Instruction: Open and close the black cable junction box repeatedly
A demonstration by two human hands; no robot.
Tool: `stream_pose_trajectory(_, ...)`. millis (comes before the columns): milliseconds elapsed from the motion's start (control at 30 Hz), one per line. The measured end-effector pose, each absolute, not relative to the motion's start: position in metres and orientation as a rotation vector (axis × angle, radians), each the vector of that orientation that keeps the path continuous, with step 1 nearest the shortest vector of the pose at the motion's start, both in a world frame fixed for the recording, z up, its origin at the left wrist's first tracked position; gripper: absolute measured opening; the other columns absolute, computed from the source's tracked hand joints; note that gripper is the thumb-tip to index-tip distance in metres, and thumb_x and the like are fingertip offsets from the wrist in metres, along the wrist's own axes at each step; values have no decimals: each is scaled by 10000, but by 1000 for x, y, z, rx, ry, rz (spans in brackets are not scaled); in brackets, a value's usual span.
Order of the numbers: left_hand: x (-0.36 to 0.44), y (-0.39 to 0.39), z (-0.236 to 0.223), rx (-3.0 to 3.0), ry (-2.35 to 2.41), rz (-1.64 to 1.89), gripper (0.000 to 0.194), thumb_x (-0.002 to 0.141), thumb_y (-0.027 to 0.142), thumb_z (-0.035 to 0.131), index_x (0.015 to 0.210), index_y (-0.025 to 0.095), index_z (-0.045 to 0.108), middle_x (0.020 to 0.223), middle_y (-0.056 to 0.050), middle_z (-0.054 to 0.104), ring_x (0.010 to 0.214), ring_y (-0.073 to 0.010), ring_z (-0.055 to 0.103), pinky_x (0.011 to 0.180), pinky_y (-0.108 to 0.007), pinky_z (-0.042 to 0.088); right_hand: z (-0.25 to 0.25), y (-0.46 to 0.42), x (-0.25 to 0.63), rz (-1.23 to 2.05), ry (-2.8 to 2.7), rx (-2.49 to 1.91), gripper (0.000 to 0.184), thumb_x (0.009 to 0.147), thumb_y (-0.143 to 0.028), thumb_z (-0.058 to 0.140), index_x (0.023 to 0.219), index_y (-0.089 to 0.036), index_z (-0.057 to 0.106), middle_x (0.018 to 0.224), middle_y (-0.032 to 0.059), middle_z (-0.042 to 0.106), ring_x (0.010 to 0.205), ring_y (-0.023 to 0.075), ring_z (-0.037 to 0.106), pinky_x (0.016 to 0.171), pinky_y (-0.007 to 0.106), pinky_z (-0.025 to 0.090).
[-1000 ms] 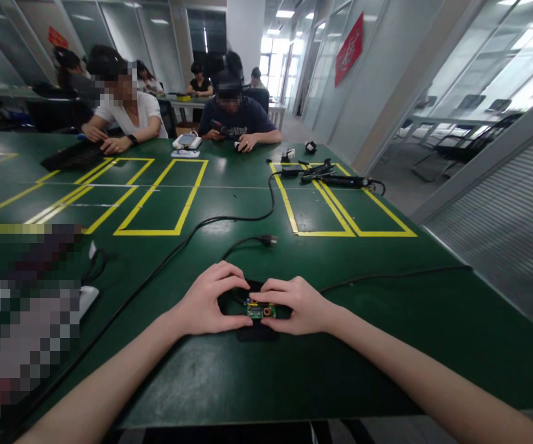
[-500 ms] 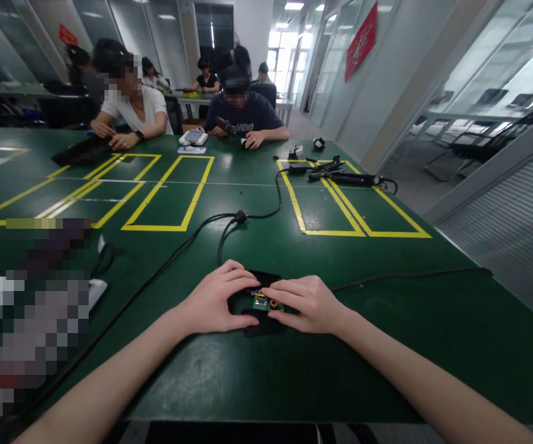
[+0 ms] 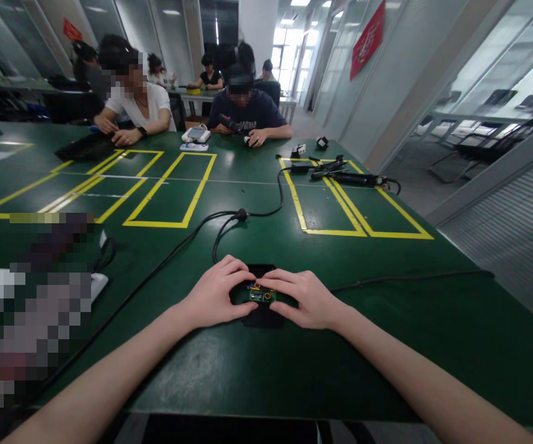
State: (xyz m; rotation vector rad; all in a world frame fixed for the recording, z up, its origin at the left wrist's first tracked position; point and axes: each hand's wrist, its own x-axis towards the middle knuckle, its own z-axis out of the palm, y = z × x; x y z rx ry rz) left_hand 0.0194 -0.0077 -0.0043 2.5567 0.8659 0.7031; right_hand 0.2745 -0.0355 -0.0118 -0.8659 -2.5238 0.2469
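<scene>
A small green circuit board sits in a black casing on the green table, close to the near edge. My left hand curls round the casing's left side, thumb under the board. From the right, my right hand grips the casing with its fingers bent over the board. A black power cable loops away from the casing's far side.
Yellow tape rectangles mark the table's middle. Black tools and cables lie at the far right. Two seated people work at the far edge. A thin black cable runs right. A blurred patch covers the near left.
My hands and the casing stay together, closing a little tighter over the board. The power cable's plug end has swung from near the casing to farther up the table.
</scene>
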Motion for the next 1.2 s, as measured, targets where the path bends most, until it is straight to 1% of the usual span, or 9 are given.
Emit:
stream_pose_trajectory(100,21,-9,-4,2544,890,703,224,810,258,799,1003,189,711,994,-48,682,922,-216,644,807,-338,560,-9,-37,275,339,-2547,-810,484,968,-449,651,1367,-177,622,1308,146,695,1034,241,744,805,331,593)
stream_pose_trajectory(233,21,-8,-6,2526,877,695,210,835,289,774,1009,190,709,995,-43,681,913,-204,659,777,-313,557,-12,-37,274,323,-2489,-840,431,972,-312,620,1387,-194,606,1268,125,719,1015,217,750,788,306,600)
stream_pose_trajectory(367,20,-9,-7,2491,877,701,226,869,317,743,1062,199,724,1023,-50,690,921,-196,676,806,-309,564,-15,-38,272,279,-2424,-851,423,959,-237,593,1380,-202,608,1222,108,747,989,202,760,778,287,608)
stream_pose_trajectory(567,18,-7,-4,2392,852,755,262,933,330,688,1166,210,710,1146,-77,677,1008,-209,698,904,-338,578,-18,-37,271,242,-2346,-927,407,952,-241,605,1357,-201,620,1193,105,760,973,219,768,784,313,625)
stream_pose_trajectory(733,9,0,-3,2364,794,791,183,954,249,620,1099,180,708,1071,-68,683,806,-140,670,755,-266,568,-15,-39,272,281,-2303,-1006,501,974,-283,613,1463,-229,516,1285,114,693,970,207,748,776,314,621)
stream_pose_trajectory(833,4,3,-4,2394,787,769,131,928,228,648,1032,175,708,958,-49,696,833,-158,674,754,-263,548,-11,-40,275,301,-2246,-1067,357,993,-292,575,1340,-210,573,1153,101,695,806,169,713,646,266,569)
stream_pose_trajectory(967,2,5,-5,2419,815,712,134,996,269,600,1006,179,698,969,-54,707,882,-172,684,793,-272,540,-10,-38,281,305,-2248,-1139,109,968,-280,579,1024,-203,630,863,38,698,689,160,656,612,256,490)
stream_pose_trajectory(1100,3,5,-4,2485,825,697,231,1065,331,513,1045,177,683,955,-54,697,861,-172,679,773,-264,525,-12,-37,286,409,-2293,-1169,111,933,-306,621,898,-201,606,731,1,675,559,135,586,549,242,402)
stream_pose_trajectory(1200,4,3,-1,2533,819,673,286,1089,352,454,1039,175,673,910,-50,682,823,-171,671,747,-259,509,-12,-37,288,454,-2316,-1109,151,984,-306,563,890,-199,612,675,-8,653,506,123,544,527,238,366)
